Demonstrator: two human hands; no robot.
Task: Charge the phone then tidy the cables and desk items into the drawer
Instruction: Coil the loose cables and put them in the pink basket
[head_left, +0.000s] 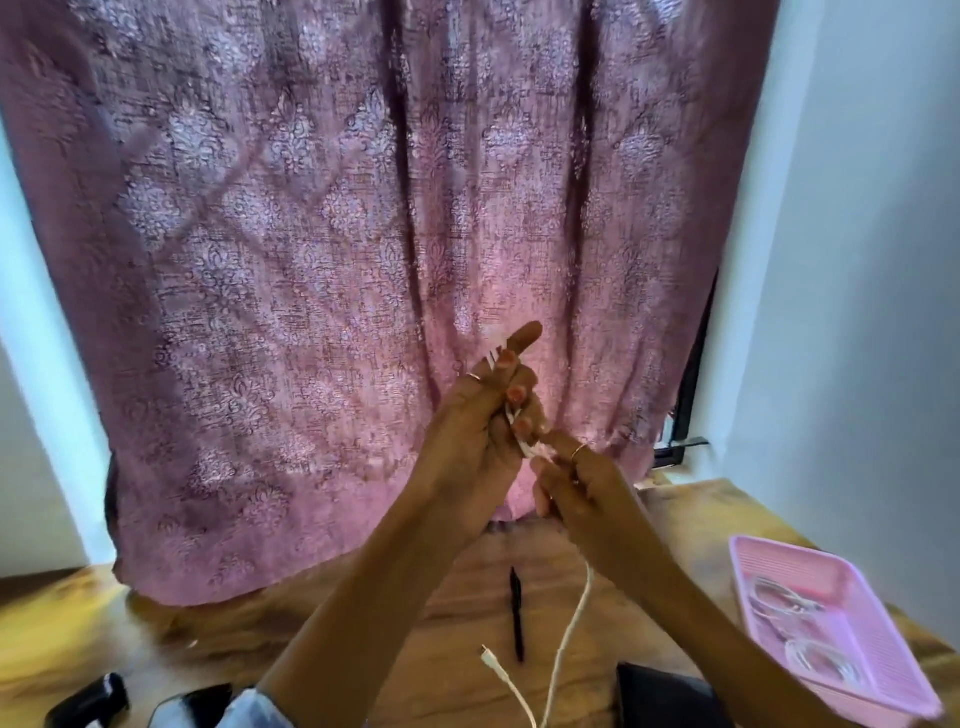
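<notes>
Both hands are raised in front of the pink curtain, working a white cable (571, 623). My left hand (483, 415) has loops of the cable wound around its fingers, index finger stretched up. My right hand (571, 478) pinches the cable just below the left hand's fingers. The rest of the cable hangs down to the wooden desk (441, 649), and its connector end (488, 656) lies near a black pen (517, 613). A pink tray (841, 629) at the right holds coiled white cables (779, 603).
A patterned pink curtain (363, 260) hangs behind the desk. Dark objects sit at the desk's front: one at the lower left (88, 701), another beside it (197, 701), and a black item (660, 696) at the lower right. A white wall stands at the right.
</notes>
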